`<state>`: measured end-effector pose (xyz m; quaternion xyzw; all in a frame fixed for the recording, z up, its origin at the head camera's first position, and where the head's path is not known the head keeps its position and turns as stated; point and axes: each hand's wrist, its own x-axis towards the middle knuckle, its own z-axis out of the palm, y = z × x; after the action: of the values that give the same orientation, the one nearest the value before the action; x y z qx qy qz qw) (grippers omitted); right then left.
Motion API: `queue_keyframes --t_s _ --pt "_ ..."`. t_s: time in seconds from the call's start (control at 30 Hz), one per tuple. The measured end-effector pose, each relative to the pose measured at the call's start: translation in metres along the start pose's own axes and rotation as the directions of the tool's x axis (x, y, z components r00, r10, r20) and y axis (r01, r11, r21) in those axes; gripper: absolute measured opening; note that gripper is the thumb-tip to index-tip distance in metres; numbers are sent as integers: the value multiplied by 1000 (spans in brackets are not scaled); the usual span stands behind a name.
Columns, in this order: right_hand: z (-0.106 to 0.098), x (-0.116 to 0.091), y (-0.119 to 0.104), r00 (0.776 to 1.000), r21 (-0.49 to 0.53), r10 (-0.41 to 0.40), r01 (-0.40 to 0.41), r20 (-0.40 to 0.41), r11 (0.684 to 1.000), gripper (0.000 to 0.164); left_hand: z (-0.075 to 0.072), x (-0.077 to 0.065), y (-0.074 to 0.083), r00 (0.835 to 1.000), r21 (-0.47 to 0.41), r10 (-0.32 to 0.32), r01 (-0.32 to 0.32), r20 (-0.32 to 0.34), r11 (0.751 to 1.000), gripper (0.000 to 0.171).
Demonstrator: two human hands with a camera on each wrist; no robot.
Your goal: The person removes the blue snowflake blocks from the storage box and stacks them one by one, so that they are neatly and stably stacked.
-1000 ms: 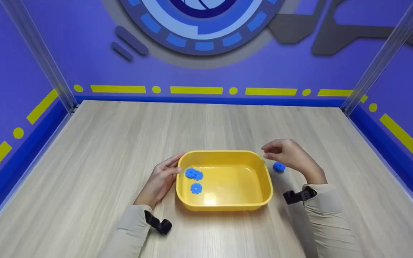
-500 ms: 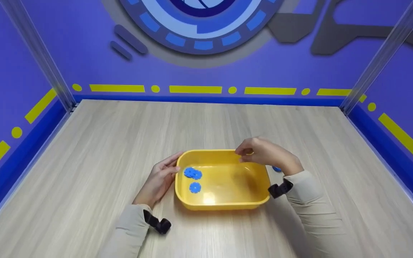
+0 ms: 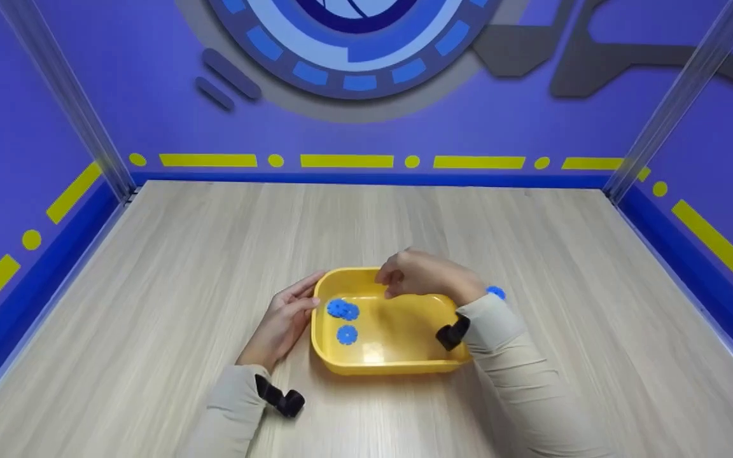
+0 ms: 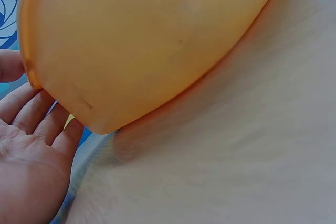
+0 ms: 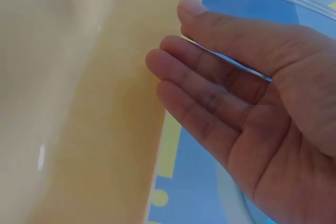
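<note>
A yellow plastic tub (image 3: pixel 404 367) stands on the table, with several blue notched discs inside: an overlapping group (image 3: pixel 343 309) and a single disc (image 3: pixel 347 334) in front of it. My left hand (image 3: pixel 282 324) holds the tub's left end, thumb at the rim and fingers against the outer wall, as the left wrist view shows beside the tub wall (image 4: pixel 147 40). Over the tub's far side hovers my right hand (image 3: pixel 427 277). Its fingers (image 5: pixel 184 69) are loosely bent, with nothing between thumb and fingertips in the right wrist view.
More blue discs (image 3: pixel 495 292) lie on the table right of the tub, partly hidden by the right wrist. The wooden table (image 3: pixel 245 242) is bounded by blue-purple panels (image 3: pixel 341 137) at the back and both sides. A black strap camera (image 3: pixel 280 395) sits on the left wrist.
My right hand has moved left from beside the discs on the table to over the tub. My left hand stays at the tub's left end. The discs in the tub have not moved.
</note>
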<state>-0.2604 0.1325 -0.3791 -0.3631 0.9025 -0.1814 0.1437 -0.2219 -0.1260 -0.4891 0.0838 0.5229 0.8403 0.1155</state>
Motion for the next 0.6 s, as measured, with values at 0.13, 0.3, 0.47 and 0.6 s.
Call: queue_keyframes --t_s 0.13,0.3,0.47,0.6 --pt "9 13 -5 999 1 -9 9 35 1000 31 0 0 1 1000 -9 -4 4 -7 1000 61" --pt "21 27 -9 996 23 -4 2 91 1000 32 0 0 1 1000 -8 -8 8 -7 1000 61" --pt "30 37 -14 994 40 15 -19 109 999 33 0 0 0 1000 2 -10 10 -5 1000 60" --pt "35 43 -19 993 40 29 -34 114 999 32 0 0 0 1000 1 -7 7 -7 1000 60"
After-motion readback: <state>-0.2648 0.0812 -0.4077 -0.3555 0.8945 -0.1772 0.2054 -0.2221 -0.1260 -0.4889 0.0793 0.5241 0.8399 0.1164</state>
